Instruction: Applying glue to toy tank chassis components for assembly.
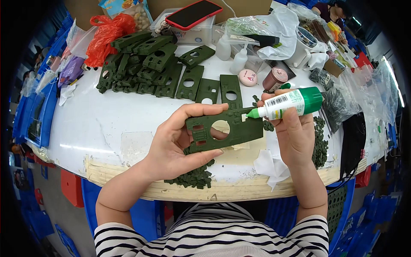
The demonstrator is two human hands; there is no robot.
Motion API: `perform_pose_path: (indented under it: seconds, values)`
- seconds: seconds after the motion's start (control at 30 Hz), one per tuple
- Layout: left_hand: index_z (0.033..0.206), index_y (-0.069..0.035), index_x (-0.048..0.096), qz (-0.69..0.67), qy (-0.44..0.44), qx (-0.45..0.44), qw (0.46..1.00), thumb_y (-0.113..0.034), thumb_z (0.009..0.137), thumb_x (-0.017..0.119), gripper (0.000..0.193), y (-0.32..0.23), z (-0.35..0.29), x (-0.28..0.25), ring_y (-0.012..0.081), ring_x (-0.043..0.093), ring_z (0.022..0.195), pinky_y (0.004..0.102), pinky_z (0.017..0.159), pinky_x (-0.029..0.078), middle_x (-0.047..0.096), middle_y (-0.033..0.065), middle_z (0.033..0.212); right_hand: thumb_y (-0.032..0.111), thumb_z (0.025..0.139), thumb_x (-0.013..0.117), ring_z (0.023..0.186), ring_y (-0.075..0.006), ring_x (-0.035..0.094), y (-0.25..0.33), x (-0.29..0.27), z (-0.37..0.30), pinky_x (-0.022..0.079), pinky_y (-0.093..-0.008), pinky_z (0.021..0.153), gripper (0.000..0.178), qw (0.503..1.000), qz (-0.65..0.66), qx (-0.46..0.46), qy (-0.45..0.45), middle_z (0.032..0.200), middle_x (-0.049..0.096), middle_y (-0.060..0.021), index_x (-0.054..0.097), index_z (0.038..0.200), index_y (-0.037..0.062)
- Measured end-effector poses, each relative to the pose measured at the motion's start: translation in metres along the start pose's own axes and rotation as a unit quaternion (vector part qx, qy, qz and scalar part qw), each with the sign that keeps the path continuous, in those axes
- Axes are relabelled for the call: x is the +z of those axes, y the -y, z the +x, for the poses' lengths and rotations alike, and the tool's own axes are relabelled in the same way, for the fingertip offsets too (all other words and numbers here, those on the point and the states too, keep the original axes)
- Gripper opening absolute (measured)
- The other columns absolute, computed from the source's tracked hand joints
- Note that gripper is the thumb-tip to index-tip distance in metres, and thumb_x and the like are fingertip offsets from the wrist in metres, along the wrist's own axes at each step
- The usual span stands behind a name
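Observation:
My left hand point(175, 141) grips a dark green plastic model tank hull plate point(246, 128) by its left end, thumb below and fingers above. The plate has a large round hole and small rectangular openings. In my right hand point(295, 135) is a white and green glue bottle point(284, 105), tipped sideways with its green nozzle at the plate's upper right edge. A small pale patch shows beside the nozzle tip. Whether glue is flowing out is too small to tell. Small dark green plastic pieces point(195, 176) lie in a heap below my left hand.
Similar hull plates point(158, 58) are piled at the back left, near a red plastic bag point(109, 36). A red-cased phone point(194, 14) rests on a clear box. White squeeze bottles point(239, 60) and a pink round container point(247, 77) stand behind. More green pieces point(320, 145) lie at right; crumpled tissue point(272, 166) sits near the front edge.

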State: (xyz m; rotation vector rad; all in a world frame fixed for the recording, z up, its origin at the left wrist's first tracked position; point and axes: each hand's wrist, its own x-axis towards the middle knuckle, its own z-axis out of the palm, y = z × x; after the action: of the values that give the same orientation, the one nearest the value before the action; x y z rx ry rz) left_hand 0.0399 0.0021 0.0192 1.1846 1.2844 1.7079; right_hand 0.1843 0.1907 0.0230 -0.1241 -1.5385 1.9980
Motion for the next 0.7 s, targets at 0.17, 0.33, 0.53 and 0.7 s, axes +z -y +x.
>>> perform_pose_path:
  seconds: [0.17, 0.33, 0.53, 0.7]
  values:
    - [0.127, 0.001, 0.041, 0.012, -0.005, 0.009, 1.0, 0.01, 0.074, 0.069, 0.061, 0.0012, -0.0003, 0.001, 0.0189, 0.059, 0.108, 0.0312, 0.093, 0.051, 0.043, 0.0217, 0.137, 0.03, 0.091, 0.062, 0.105, -0.0285, 0.062, -0.0012, -0.0003, -0.002, 0.047, -0.0407, 0.094, 0.045, 0.998, -0.059, -0.008, 0.01, 0.114, 0.062, -0.0194, 0.05, 0.121, -0.0002]
    - [0.127, 0.001, 0.041, 0.003, -0.006, 0.004, 1.0, 0.01, 0.074, 0.069, 0.06, 0.0013, -0.0003, 0.0013, 0.0188, 0.06, 0.106, 0.0313, 0.093, 0.051, 0.043, 0.0219, 0.137, 0.03, 0.09, 0.063, 0.104, -0.0278, 0.062, -0.0041, -0.0002, -0.0022, 0.047, -0.0406, 0.094, 0.045, 0.998, -0.057, -0.019, 0.012, 0.113, 0.062, -0.0193, 0.05, 0.12, -0.0003]
    - [0.128, 0.001, 0.041, -0.002, -0.008, 0.003, 1.0, 0.01, 0.074, 0.069, 0.061, 0.0014, -0.0006, 0.001, 0.0187, 0.06, 0.105, 0.0312, 0.093, 0.051, 0.043, 0.0216, 0.137, 0.029, 0.09, 0.064, 0.103, -0.0275, 0.062, -0.0019, 0.0009, -0.002, 0.047, -0.0402, 0.094, 0.044, 0.998, -0.059, -0.015, 0.012, 0.113, 0.063, -0.0187, 0.051, 0.119, -0.0004]
    - [0.128, 0.001, 0.041, -0.004, -0.005, 0.007, 1.0, 0.01, 0.075, 0.068, 0.061, 0.0015, -0.0004, 0.0008, 0.0182, 0.06, 0.105, 0.0311, 0.092, 0.051, 0.043, 0.0213, 0.138, 0.029, 0.089, 0.065, 0.103, -0.0274, 0.062, -0.0008, 0.0016, -0.0026, 0.047, -0.0401, 0.094, 0.044, 0.998, -0.061, -0.01, 0.009, 0.112, 0.063, -0.0182, 0.051, 0.119, -0.0002]
